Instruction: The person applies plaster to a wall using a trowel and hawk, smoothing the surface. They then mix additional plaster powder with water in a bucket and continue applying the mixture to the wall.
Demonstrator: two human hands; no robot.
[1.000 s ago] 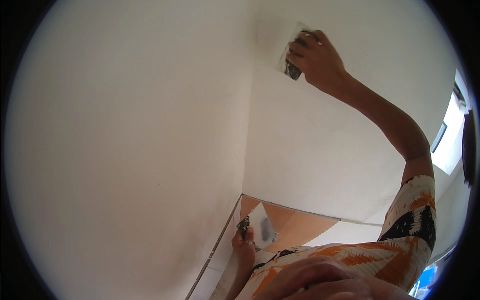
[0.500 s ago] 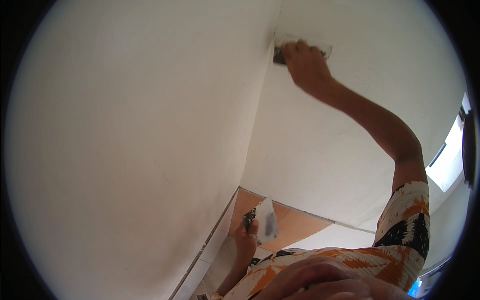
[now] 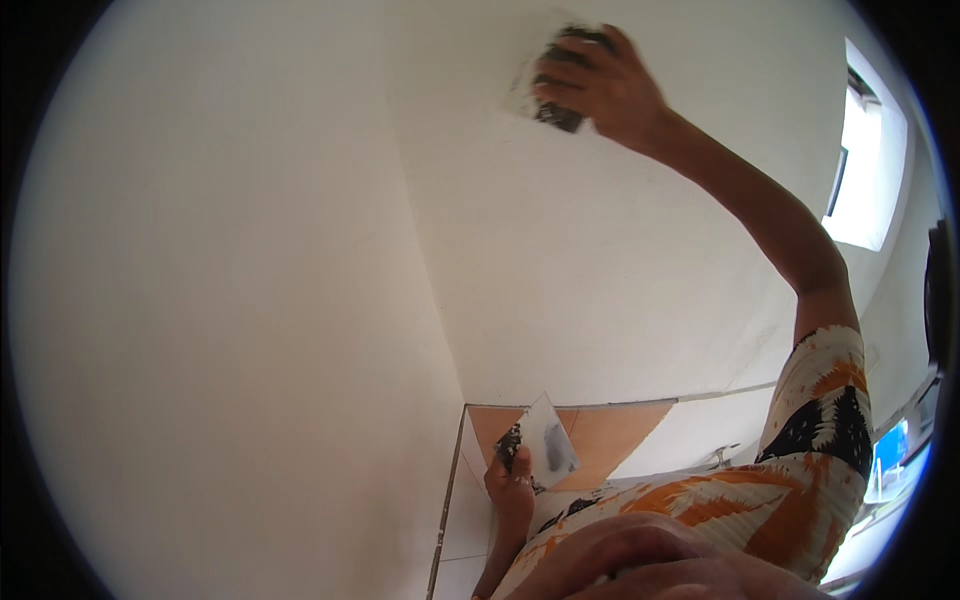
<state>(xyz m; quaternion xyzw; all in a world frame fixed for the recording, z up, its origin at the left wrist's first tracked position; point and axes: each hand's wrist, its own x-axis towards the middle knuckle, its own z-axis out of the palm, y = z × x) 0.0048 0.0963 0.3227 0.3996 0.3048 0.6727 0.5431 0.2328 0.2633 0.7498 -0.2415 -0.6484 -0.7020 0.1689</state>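
High on the pale wall [image 3: 600,250], my right hand [image 3: 625,95] is closed around the black grip of a wide putty knife [image 3: 558,118]. That blade is blurred and lies against or very close to the wall; I cannot tell which. Lower down, near my body, my left hand [image 3: 512,492] grips a second putty knife [image 3: 553,446] by its black handle. Its light metal blade points up and carries grey smears, with whitish specks on the handle. Part of the left forearm is hidden behind my patterned shirt.
Another pale wall [image 3: 220,280] fills the left side and meets the first at a corner. Below are orange tiles [image 3: 625,432] under a dark edge line, and white tiles [image 3: 465,520]. A bright window opening [image 3: 865,170] is at the upper right, with a blue object [image 3: 890,445] below it.
My right hand with its putty knife has shifted away from the wall corner, and its wrist has turned. The view has tilted. My left hand still holds its putty knife.
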